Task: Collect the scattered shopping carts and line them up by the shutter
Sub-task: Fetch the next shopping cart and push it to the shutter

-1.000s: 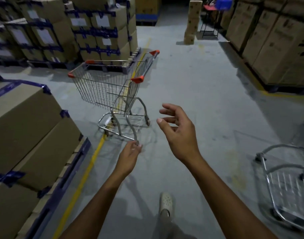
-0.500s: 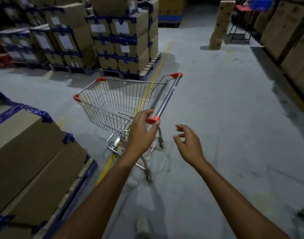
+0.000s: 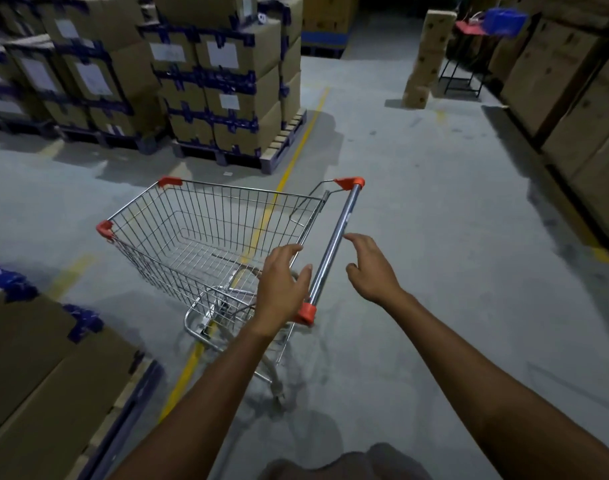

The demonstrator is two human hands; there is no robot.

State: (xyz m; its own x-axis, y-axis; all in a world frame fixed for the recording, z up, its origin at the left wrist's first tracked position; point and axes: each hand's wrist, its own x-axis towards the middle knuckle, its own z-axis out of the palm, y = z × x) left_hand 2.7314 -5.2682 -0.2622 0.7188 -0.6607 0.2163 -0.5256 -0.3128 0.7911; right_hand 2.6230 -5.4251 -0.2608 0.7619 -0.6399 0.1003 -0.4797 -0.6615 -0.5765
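A small wire shopping cart [image 3: 209,237] with orange corner caps stands on the grey floor in front of me. Its chrome handle bar [image 3: 334,244] runs from far right to near centre. My left hand [image 3: 282,289] is at the near end of the bar, above the basket's rear edge. Its fingers are spread and its thumb lies against the bar. My right hand [image 3: 370,271] hovers just right of the bar with relaxed fingers and holds nothing. No shutter is in view.
Taped cartons on a pallet [image 3: 36,375] crowd my near left. More stacked cartons [image 3: 227,98] stand behind the cart, and large boxes [image 3: 580,116] line the right. A tall carton column [image 3: 424,57] and a stand with a blue crate [image 3: 500,15] are far ahead. A yellow line [image 3: 296,143] crosses the floor.
I have come up to the cart, and both hands have reached its handle. My left hand has shifted from the orange end cap to beside the bar. The second cart at the right has left view.
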